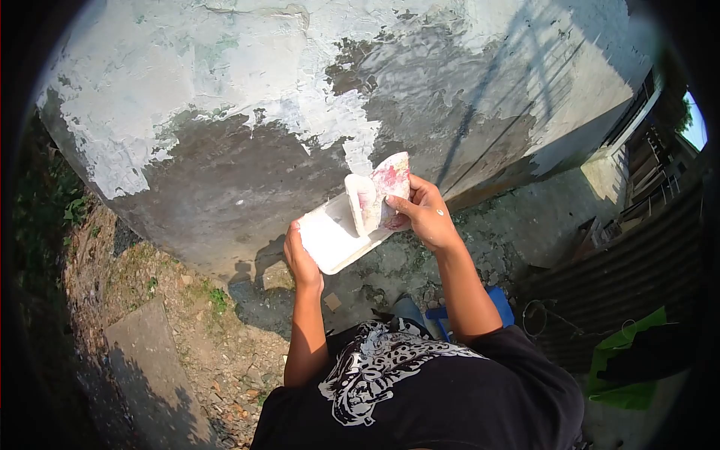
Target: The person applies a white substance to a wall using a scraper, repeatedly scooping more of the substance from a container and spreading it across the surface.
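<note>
My left hand (300, 259) is wrapped around the left end of a shallow white tray (326, 238), held tilted in front of the wall. White paste-like stuff coats the tray's inside. In my right hand (429, 216), thumb on the near face, is a flat scraper piece (391, 178) smeared white and pink. Beside it a white rounded piece (361, 201) stands up over the tray's right part, overlapping the scraper in this view. Right behind the tray rises the wall (225, 161), its upper part coated in rough white and its lower part bare grey.
Gravelly ground with a concrete slab (150, 360) lies at the lower left. Something blue (499, 304) is by my right forearm. Corrugated sheeting (607, 262) runs along the right, with a green cloth-like sheet (630, 360) near it. A concrete strip (517, 214) follows the wall's foot.
</note>
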`<control>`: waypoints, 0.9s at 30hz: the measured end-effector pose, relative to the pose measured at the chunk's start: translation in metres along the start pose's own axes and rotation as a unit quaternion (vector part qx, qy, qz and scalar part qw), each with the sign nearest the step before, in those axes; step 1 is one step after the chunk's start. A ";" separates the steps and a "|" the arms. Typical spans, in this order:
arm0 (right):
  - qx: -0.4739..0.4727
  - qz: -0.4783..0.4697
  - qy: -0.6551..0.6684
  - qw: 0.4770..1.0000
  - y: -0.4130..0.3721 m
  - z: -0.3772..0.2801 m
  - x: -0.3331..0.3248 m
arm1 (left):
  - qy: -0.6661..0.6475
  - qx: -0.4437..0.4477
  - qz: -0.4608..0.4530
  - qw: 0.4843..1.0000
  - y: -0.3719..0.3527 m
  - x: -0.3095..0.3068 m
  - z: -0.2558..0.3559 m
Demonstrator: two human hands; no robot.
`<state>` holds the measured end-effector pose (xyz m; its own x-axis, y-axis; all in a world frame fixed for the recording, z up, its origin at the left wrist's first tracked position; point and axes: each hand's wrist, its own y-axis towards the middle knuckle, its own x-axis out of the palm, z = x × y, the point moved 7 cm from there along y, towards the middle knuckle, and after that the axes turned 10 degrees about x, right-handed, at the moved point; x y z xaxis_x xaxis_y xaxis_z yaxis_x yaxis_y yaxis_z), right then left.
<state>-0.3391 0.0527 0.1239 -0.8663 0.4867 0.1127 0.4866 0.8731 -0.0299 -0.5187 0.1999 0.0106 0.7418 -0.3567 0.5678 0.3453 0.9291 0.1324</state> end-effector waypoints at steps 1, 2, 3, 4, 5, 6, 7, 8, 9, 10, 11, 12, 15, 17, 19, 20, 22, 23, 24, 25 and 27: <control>0.008 0.037 0.046 0.998 -0.002 0.003 -0.007 | -0.002 0.002 -0.005 1.000 0.000 0.002 -0.001; 0.010 0.040 0.074 0.996 -0.003 0.006 -0.010 | -0.005 -0.008 -0.009 1.000 -0.001 0.005 -0.003; 0.005 0.044 0.075 0.996 -0.004 0.009 -0.013 | -0.009 -0.019 -0.014 1.000 -0.002 0.006 -0.005; 0.011 0.055 0.124 0.991 -0.004 0.014 -0.018 | -0.009 -0.018 -0.020 1.000 -0.001 0.006 -0.008; 0.018 0.065 0.174 0.982 -0.005 0.020 -0.023 | -0.016 -0.025 -0.023 0.999 0.000 0.005 -0.015; 0.026 0.065 0.196 0.978 -0.005 0.026 -0.028 | -0.023 -0.033 -0.026 0.999 0.000 0.004 -0.019; 0.021 0.069 0.198 0.977 -0.006 0.030 -0.032 | -0.021 -0.033 -0.032 0.999 -0.002 0.003 -0.021; 0.042 0.063 0.254 0.964 -0.007 0.038 -0.034 | -0.018 -0.041 -0.025 0.999 -0.004 0.002 -0.024; 0.059 0.055 0.308 0.948 -0.006 0.043 -0.035 | -0.015 -0.046 -0.020 0.999 -0.003 0.003 -0.024; 0.077 0.051 0.333 0.938 -0.005 0.049 -0.036 | -0.018 -0.038 -0.029 0.999 -0.001 0.008 -0.022; 0.089 0.024 0.356 0.930 -0.005 0.052 -0.033 | -0.008 -0.044 -0.017 0.999 -0.004 0.006 -0.021; 0.097 0.017 0.360 0.928 -0.005 0.055 -0.032 | 0.004 -0.051 -0.004 0.999 -0.007 0.004 -0.021; 0.107 0.015 0.365 0.925 -0.002 0.061 -0.030 | 0.019 -0.053 0.018 0.998 -0.008 -0.004 -0.025; 0.106 0.017 0.364 0.925 0.006 0.058 -0.030 | 0.024 -0.044 0.013 0.999 -0.008 -0.005 -0.023; 0.079 0.028 0.381 0.921 0.017 0.048 -0.035 | 0.029 -0.036 0.010 0.999 -0.008 -0.003 -0.018; 0.071 0.024 0.388 0.919 0.020 0.033 -0.031 | 0.013 -0.041 0.016 0.999 -0.008 -0.001 -0.015; 0.031 0.017 0.388 0.921 0.029 0.009 -0.033 | -0.002 -0.044 0.022 0.999 -0.003 0.002 -0.012; -0.004 0.009 0.387 0.922 0.035 -0.007 -0.035 | 0.004 -0.046 -0.012 0.999 0.006 0.007 -0.010; -0.030 0.007 0.389 0.921 0.042 -0.022 -0.037 | 0.012 -0.048 -0.043 0.998 0.012 0.010 -0.008; -0.053 0.026 0.388 0.920 0.046 -0.040 -0.038 | 0.008 -0.042 -0.038 0.998 0.020 0.014 -0.002; -0.098 0.050 0.389 0.915 0.058 -0.069 -0.045 | -0.018 -0.022 -0.037 0.999 0.040 0.025 0.013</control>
<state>-0.2643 0.0799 0.1860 -0.5112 0.3289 0.7940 0.6357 0.7665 0.0918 -0.4941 0.2294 0.0404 0.6931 -0.4195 0.5861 0.4239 0.8949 0.1392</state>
